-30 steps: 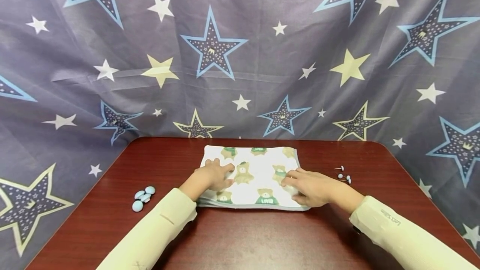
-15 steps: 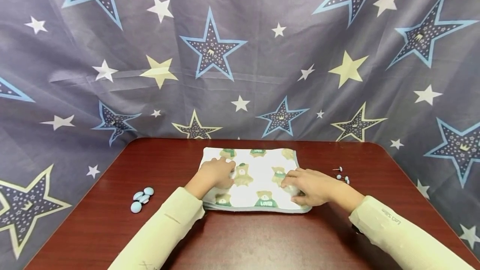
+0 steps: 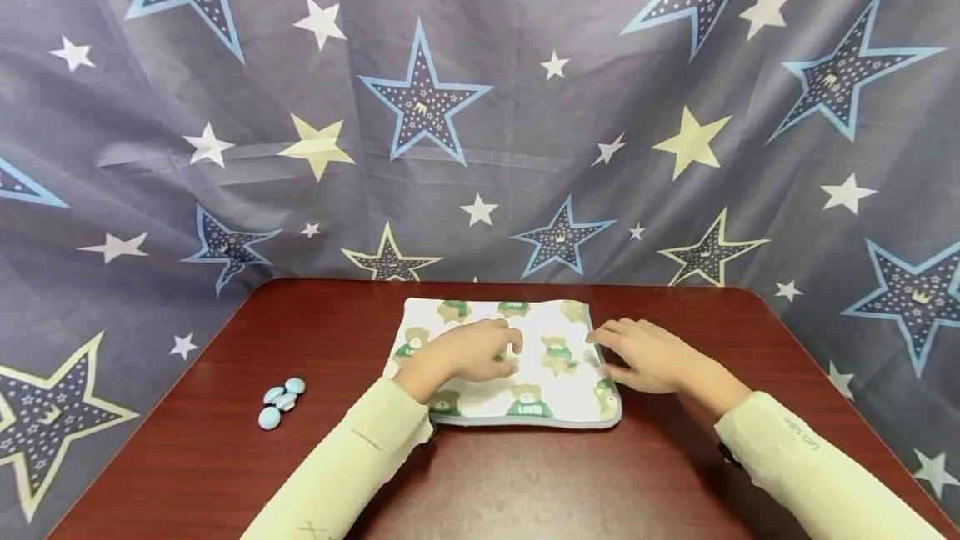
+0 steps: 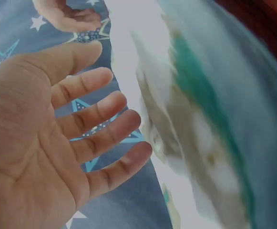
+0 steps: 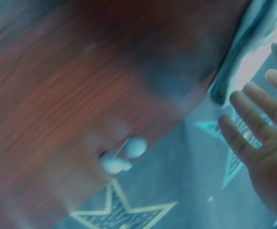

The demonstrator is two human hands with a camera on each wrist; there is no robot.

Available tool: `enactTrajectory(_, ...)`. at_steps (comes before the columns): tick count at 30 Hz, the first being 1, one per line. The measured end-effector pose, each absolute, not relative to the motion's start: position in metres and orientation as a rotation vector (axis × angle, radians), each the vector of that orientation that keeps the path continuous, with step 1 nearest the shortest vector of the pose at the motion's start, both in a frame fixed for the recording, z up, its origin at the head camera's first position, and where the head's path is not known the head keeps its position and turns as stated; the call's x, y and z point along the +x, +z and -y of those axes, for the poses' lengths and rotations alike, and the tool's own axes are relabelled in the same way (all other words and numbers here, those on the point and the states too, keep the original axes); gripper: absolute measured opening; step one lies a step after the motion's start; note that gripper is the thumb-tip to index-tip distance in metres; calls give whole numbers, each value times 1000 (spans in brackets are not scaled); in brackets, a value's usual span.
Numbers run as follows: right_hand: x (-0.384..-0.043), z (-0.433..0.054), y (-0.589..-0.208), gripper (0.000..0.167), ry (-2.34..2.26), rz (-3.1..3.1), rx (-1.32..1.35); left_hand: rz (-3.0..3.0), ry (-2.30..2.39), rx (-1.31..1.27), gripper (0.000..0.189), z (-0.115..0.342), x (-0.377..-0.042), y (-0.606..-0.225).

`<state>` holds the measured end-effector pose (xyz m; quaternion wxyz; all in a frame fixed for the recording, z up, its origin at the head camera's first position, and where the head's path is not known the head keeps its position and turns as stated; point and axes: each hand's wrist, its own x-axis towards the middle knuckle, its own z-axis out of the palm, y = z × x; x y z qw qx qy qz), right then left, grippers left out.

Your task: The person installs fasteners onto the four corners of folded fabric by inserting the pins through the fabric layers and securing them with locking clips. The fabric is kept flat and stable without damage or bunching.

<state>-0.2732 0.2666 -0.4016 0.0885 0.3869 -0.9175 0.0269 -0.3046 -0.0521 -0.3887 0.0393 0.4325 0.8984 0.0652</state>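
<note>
A folded white cloth point(image 3: 536, 340) printed with bears, edged in grey-blue, lies flat on the table. My left hand point(image 3: 476, 352) hovers at or just above its middle; in the left wrist view the fingers point(image 4: 107, 131) are spread with nothing between them. By the cloth's right edge is my right hand point(image 3: 648, 357), also holding nothing. The right wrist view shows its fingers point(image 5: 257, 98) extended. Whether either hand touches the cloth, I cannot tell.
Several light blue round caps point(image 3: 270, 417) sit on the dark red table point(image 3: 525, 482) at the left. Pins with pale blue heads point(image 5: 137, 147) lie at the right, hidden behind my right hand in the head view. A star-patterned curtain point(image 3: 480, 148) hangs behind.
My left hand has moved right from the cloth's left part to its middle. The right hand has shifted right and away to the cloth's edge, covering the pins in the head view.
</note>
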Motion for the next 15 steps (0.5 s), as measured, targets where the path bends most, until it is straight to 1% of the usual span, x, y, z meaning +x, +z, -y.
enactTrajectory(6,-279,-298,-398,39,82,2766,998,-2679,246,1376,32,41,-300,-391)
enactTrajectory(15,-279,-333,-393,28,132,2879,904,-2598,286,1376,46,24,-289,-396)
